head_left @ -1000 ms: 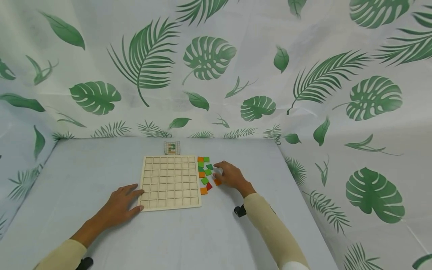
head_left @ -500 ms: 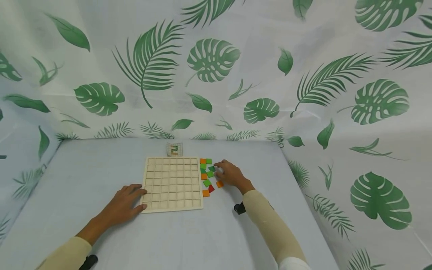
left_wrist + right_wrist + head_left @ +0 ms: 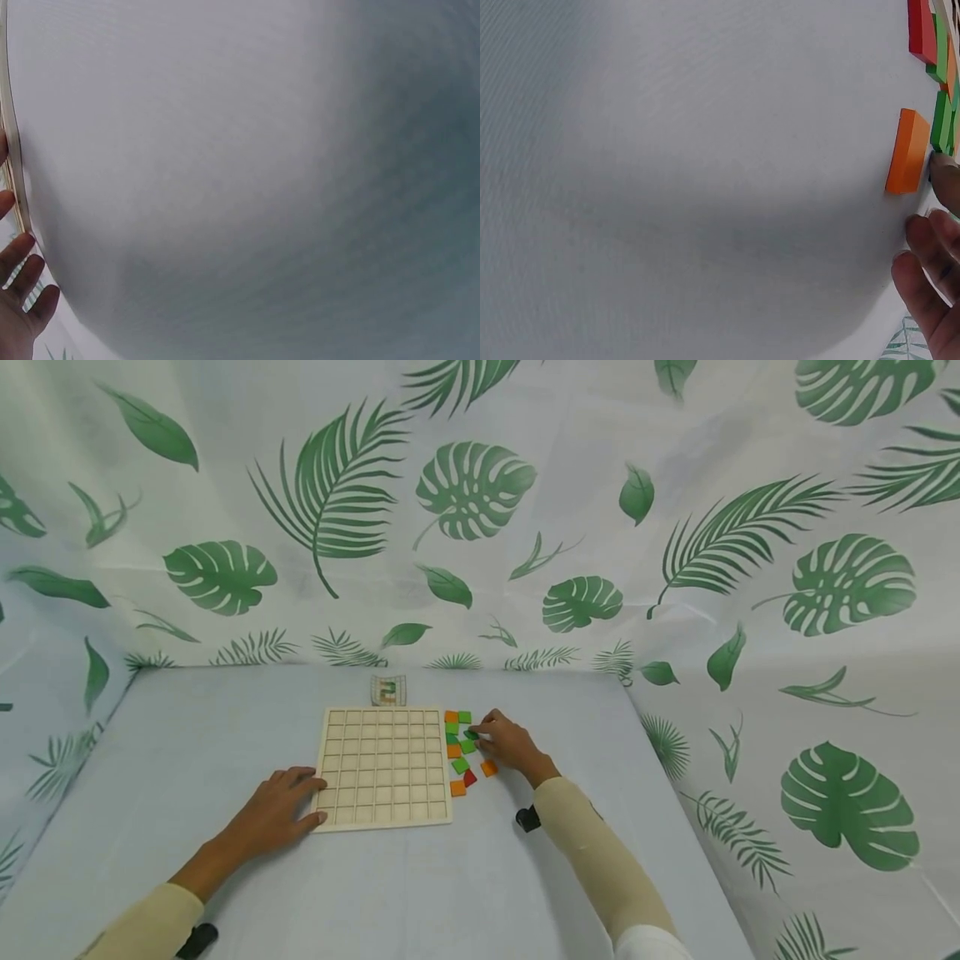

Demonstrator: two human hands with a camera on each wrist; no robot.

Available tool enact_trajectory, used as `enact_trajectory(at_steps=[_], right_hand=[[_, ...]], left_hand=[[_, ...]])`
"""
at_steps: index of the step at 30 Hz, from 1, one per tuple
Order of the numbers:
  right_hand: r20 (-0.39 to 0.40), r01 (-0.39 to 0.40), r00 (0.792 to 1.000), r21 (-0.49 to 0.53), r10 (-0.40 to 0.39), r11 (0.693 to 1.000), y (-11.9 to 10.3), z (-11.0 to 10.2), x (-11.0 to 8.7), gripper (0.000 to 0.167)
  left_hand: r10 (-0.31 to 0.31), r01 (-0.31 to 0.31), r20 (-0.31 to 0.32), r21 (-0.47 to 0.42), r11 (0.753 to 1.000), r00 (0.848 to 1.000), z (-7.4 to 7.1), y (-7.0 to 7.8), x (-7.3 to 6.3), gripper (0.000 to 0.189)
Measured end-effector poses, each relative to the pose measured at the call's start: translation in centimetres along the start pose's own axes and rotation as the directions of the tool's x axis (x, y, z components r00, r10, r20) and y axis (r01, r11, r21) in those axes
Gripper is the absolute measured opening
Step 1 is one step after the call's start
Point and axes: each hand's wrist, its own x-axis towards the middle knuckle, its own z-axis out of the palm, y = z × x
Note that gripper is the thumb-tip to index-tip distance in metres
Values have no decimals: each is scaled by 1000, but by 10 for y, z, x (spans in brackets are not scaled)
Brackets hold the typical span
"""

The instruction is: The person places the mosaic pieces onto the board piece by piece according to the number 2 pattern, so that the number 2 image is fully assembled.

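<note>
A pale wooden grid board (image 3: 385,770) lies on the table with bare square cells. My left hand (image 3: 272,817) rests along its left edge, thumb and fingers extended against the rim. Off the board's right side, my right hand (image 3: 513,745) pinches a small dark green tile (image 3: 470,735) between thumb and index finger. Around those fingertips lie light green tiles (image 3: 468,747) and orange tiles (image 3: 453,751), with a red tile (image 3: 469,778) lower down. In the right wrist view, an orange tile (image 3: 907,154) lies beside the thumb, while the other fingers are held loosely bent.
Behind the board stands a small patterned card (image 3: 387,691) with a grid picture. A white cloth covers the table (image 3: 360,893), and a leaf-printed curtain (image 3: 480,552) hangs behind and along the sides.
The right hand's thumb and index finger have closed in on the dark green tile, which has shifted slightly. My left hand stays at the board's edge. The head view has shifted a little.
</note>
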Motion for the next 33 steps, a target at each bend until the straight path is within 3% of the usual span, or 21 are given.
enact_trajectory(at_steps=[6, 20, 28, 33], right_hand=[[-25, -4, 1000, 65, 6, 998, -4, 1, 2, 31], [-31, -20, 999, 108, 23, 994, -4, 1, -1, 22], [-2, -28, 1000, 183, 29, 983, 3, 3, -3, 15], [26, -59, 998, 196, 55, 979, 6, 3, -6, 26]], left_hand=[[-6, 6, 0, 4, 1000, 1000, -1, -3, -1, 48], [6, -6, -5, -14, 1000, 1000, -2, 0, -1, 46], [-10, 10, 8, -18, 1000, 1000, 2, 0, -1, 48], [-2, 2, -4, -20, 1000, 1000, 2, 1, 0, 47]])
